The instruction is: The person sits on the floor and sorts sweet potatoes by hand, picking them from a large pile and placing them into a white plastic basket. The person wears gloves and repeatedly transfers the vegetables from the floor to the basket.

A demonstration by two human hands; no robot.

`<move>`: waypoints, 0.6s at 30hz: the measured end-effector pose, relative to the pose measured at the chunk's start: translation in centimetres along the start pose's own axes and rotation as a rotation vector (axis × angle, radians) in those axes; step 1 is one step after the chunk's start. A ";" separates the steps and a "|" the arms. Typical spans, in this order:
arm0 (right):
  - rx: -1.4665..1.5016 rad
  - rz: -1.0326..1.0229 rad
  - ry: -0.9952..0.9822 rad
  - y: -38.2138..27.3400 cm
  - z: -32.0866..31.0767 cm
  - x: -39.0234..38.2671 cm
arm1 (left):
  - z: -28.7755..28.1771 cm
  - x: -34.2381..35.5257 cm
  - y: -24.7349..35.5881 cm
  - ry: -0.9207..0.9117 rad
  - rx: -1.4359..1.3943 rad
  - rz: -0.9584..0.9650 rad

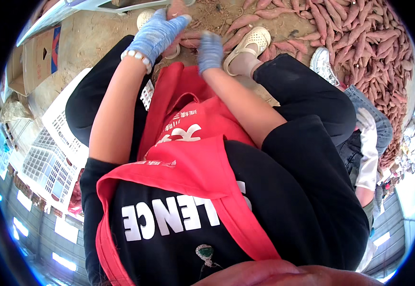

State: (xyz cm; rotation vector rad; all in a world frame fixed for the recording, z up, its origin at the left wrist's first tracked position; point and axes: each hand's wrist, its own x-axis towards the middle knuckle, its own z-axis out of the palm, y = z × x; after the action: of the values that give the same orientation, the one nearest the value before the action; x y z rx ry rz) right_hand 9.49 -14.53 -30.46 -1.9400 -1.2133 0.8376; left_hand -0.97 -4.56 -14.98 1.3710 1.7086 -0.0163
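My left hand (155, 37), in a blue knitted glove with a pale bead bracelet at the wrist, is closed around a reddish sweet potato (175, 8). One end of it sticks out past the thumb, slightly blurred. My right hand (211, 51), in a matching glove, is a little way to the right, over the ground in front of my red apron (193, 114). Motion smears its fingers, so its grip is unclear. Loose sweet potatoes (243, 21) lie on the dirt just beyond it, near my cream clog (255, 40).
A large heap of sweet potatoes (369, 52) spreads over the right side. A white plastic crate (50, 162) stands at my left, with a cardboard box (33, 66) beyond it. A pale crate edge (107, 5) crosses the top. Close on my right is another person's white-gloved arm (368, 148).
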 end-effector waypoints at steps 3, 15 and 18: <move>-0.124 0.890 0.035 4.1 -1.2 1.0 | 0.6 -1.5 1.4 -0.092 -0.409 -0.001; 0.506 1.427 0.010 14.9 3.4 6.2 | -0.2 -4.1 3.5 -0.189 -0.791 0.004; 0.367 1.307 0.085 12.8 2.2 6.2 | -0.4 -4.6 4.1 -0.151 -0.822 0.034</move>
State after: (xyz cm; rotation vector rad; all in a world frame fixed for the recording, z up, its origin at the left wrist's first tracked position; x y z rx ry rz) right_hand 15.97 -12.50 -43.11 -2.2626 0.4335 1.4103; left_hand 1.76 -6.32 -9.70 0.7524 1.3270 0.5307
